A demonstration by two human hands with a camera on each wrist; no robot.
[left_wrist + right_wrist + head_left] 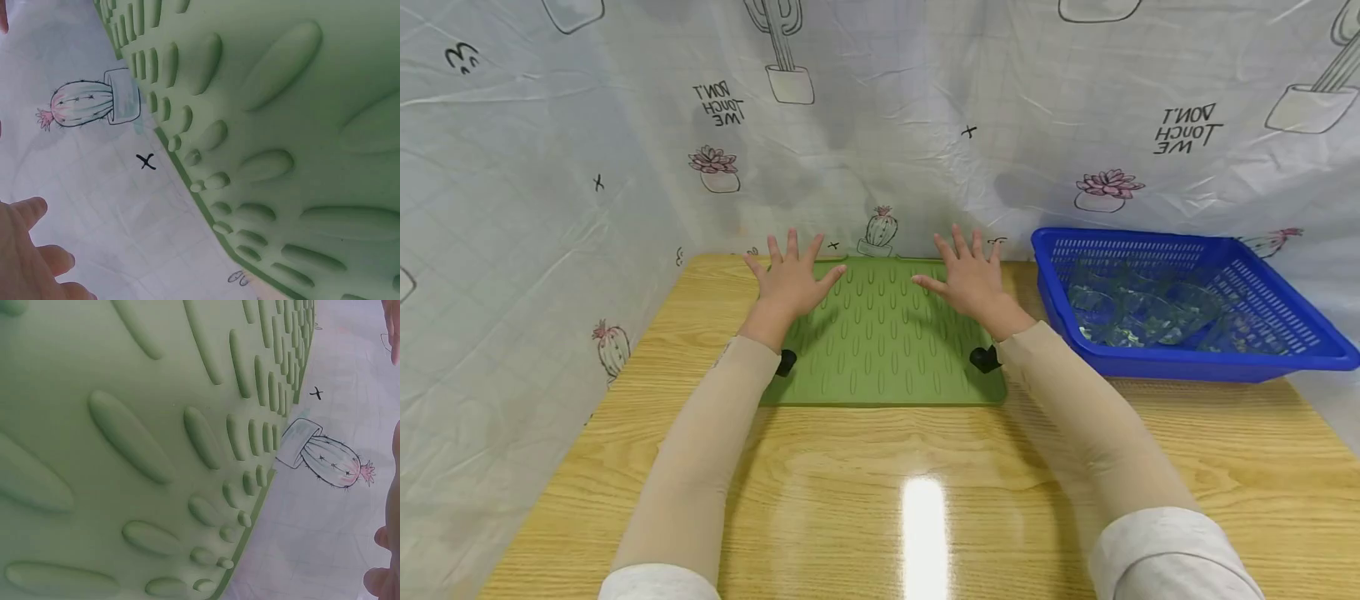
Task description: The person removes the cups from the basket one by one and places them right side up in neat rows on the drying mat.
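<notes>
The left hand [786, 287] and right hand [972, 282] hold nothing, fingers [792, 243] spread over the mat [880, 350] along the bench's [820, 492] far edge, so handling looks not yet begun, the clear items [1138, 312] lying in the basket [1195, 363] by the bench's far right corner.

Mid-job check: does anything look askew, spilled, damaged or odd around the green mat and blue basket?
Nothing looks spilled or damaged. The green mat sits straight on the table, and the clear items, though jumbled, appear to be inside the blue basket. The only oddity is lettering on the backdrop that reads reversed.
</notes>
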